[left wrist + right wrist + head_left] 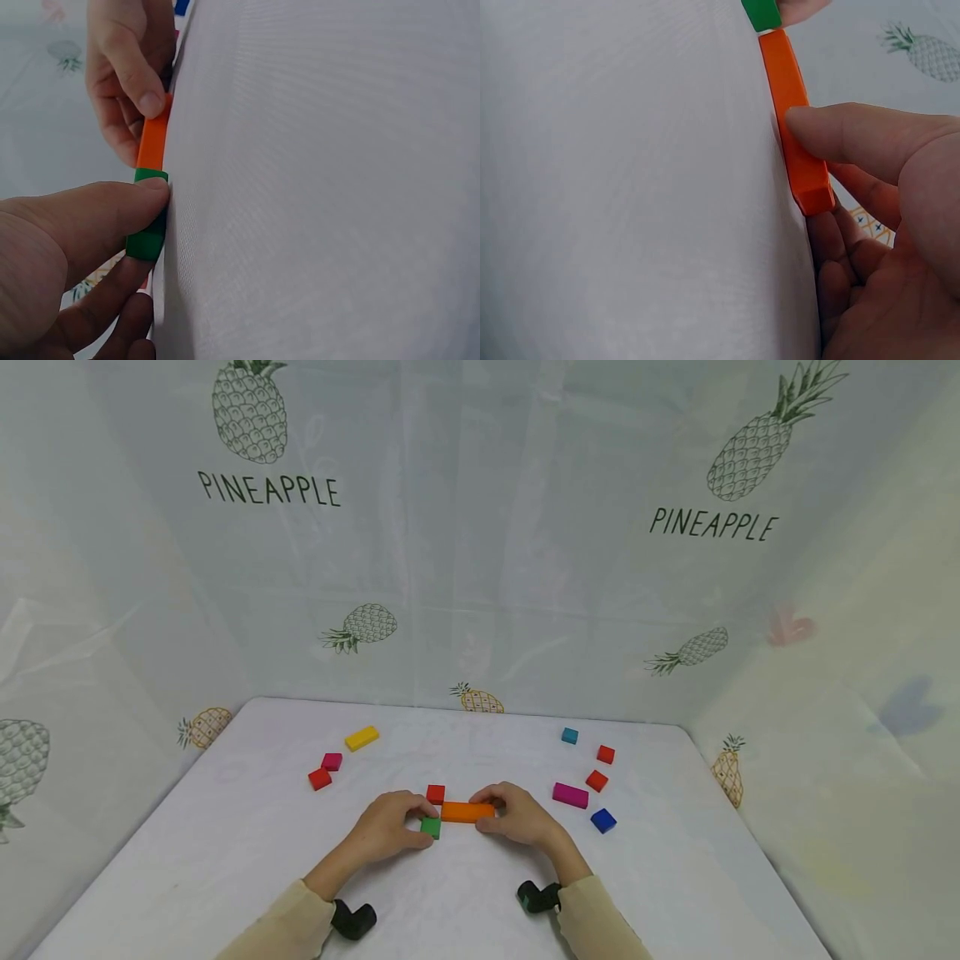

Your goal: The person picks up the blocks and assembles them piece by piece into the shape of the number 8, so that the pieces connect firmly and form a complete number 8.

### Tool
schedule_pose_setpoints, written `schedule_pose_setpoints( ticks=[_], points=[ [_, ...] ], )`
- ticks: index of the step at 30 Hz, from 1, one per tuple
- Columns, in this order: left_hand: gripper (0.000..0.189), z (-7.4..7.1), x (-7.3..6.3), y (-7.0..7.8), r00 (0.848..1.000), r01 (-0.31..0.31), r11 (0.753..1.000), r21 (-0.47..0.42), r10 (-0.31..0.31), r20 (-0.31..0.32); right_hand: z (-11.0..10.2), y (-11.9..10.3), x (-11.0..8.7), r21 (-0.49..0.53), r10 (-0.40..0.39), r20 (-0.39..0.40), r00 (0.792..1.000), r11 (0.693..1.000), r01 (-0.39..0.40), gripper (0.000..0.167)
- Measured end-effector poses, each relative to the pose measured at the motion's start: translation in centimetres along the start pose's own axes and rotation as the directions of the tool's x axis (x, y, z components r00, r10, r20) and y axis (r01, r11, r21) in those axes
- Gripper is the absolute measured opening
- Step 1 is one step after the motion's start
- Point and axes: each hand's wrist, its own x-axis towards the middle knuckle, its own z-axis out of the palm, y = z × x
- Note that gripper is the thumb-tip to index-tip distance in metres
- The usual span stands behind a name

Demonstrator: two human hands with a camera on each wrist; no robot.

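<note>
- Left hand [385,827]: angled inward, thumb and fingers pinching green block [431,828].
- Right hand [522,815]: angled inward opposite, thumb and fingers gripping orange block [461,812].

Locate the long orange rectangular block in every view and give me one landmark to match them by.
Head: the long orange rectangular block, lower half, near mid-width.
Left wrist: orange block, upper half, left of centre.
Right wrist: orange block, right of centre, from near the top to just past mid-height.
Shared landmark: the small green block near its end.
</note>
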Motion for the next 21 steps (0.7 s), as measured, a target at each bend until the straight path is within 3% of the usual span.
schedule_pose_setpoints(
  ticks=[21],
  points=[
    [0.029, 0.04, 0.13, 0.11, 1.0, 0.03, 1.0, -0.006, -0.03, -0.004, 0.01, 0.11, 0.09, 0.021, 0.002, 0.0, 1.0, 1.0, -0.002, 0.028]
  ],
)
